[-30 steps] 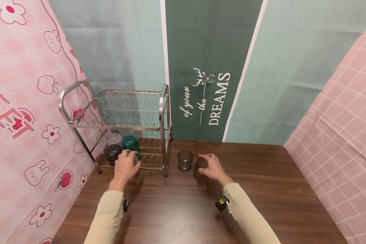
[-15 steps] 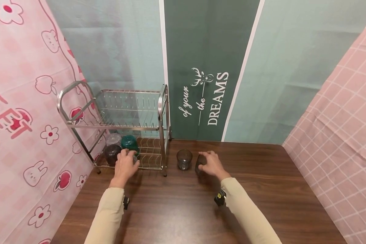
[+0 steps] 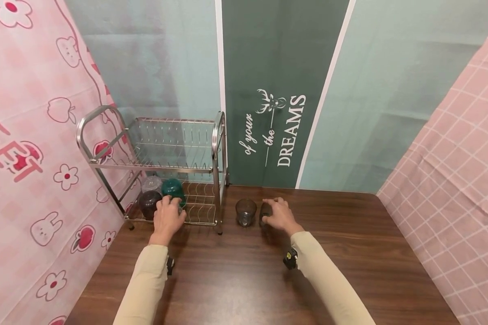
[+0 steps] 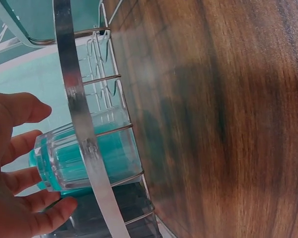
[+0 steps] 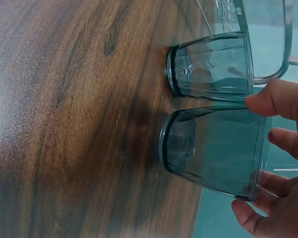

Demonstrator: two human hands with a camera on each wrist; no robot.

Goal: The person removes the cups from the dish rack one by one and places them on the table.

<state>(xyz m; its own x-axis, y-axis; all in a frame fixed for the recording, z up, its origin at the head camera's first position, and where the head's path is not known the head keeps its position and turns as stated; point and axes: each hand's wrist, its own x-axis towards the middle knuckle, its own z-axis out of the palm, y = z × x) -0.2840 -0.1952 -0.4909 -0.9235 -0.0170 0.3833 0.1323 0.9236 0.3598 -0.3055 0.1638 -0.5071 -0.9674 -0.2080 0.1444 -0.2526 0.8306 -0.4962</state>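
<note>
In the head view, the right hand (image 3: 282, 217) is reaching in just right of the middle. Its grip is holding the smoky glass (image 5: 216, 148) by the rim, thumb on one side and fingers on the other. The bottom is pointing down at the tabletop (image 3: 227, 275), but I cannot tell if they are touching. Another glass (image 3: 246, 213) is standing upright just beside it, to the left.

The left hand (image 3: 168, 218) is reaching to the metal rack (image 3: 175, 170), left of the middle. Its grip is loose, with the thumb sitting apart from the clear glass (image 4: 64, 156). That glass is resting upside down on the lower shelf. A dark cup (image 3: 149, 205), a teal cup (image 3: 173, 188) and a pale cup (image 3: 152, 183) are sitting near it.
</note>
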